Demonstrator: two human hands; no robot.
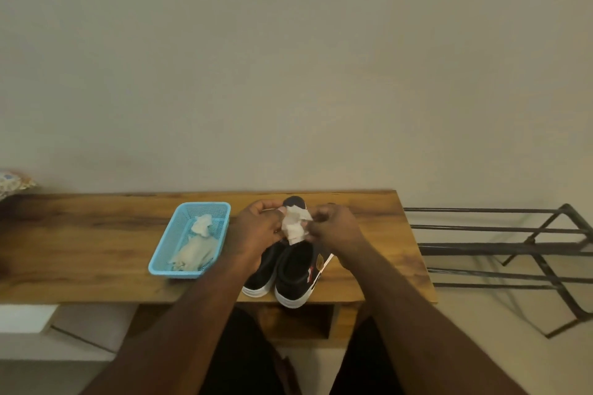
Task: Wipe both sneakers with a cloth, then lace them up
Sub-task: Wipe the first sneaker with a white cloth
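Both forearms bare to the frame's edge — no sleeves, watch or rings — with dark trousers below.

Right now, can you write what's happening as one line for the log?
step: wiping not started | left hand + right hand: pinch cloth above sneakers | blue basket: more cloths | laces: unseen

Head camera looks down, forward over table (96, 244).

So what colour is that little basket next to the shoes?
Light blue. The basket is a mesh plastic tray, seen clearly in the head view, with pale cloths inside.
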